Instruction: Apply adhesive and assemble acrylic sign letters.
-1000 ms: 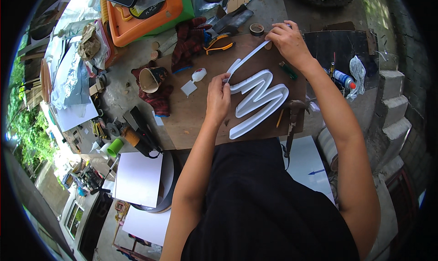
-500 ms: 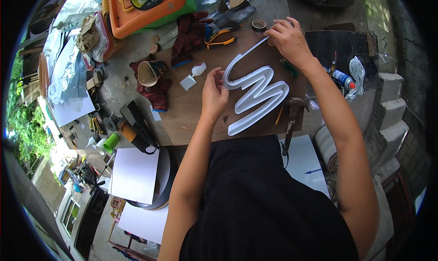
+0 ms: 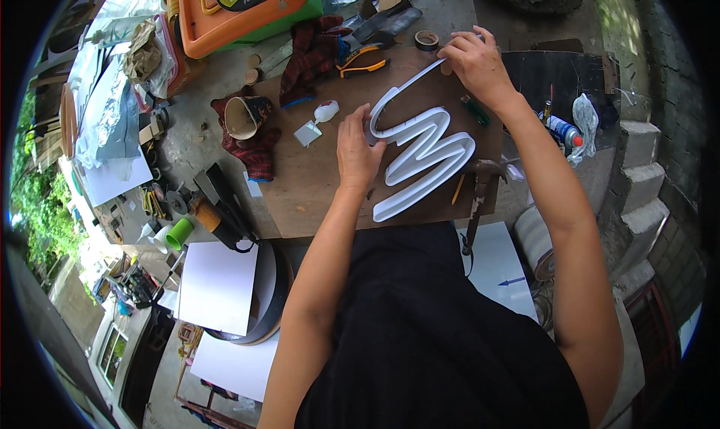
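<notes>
On a brown board point(image 3: 315, 181) lies a white zigzag shape point(image 3: 424, 159), built from a strip standing on its edge. The strip's loose end point(image 3: 416, 76) runs up and to the right from the curve. My right hand point(image 3: 474, 65) pinches that end between thumb and fingers. At the outer left of the curve, my left hand point(image 3: 358, 148) grips the strip's wall, its fingertips partly hidden behind the hand. Left of it lie a small white bottle point(image 3: 326, 112) and a small pale square piece point(image 3: 307, 133). A roll of tape point(image 3: 426, 40) sits beyond my right hand.
A hammer point(image 3: 484, 196) and a pencil point(image 3: 457, 190) lie at the board's right. Orange-handled pliers point(image 3: 364, 63), dark red gloves point(image 3: 307, 58) and a paper cup point(image 3: 244, 118) are farther left. An angle grinder point(image 3: 206, 213) lies near the left edge; a spray can point(image 3: 566, 132) is right.
My left hand has shifted slightly right, its thumb now closed in against the curve. My right hand stays at the strip's end. The whole view has moved a little.
</notes>
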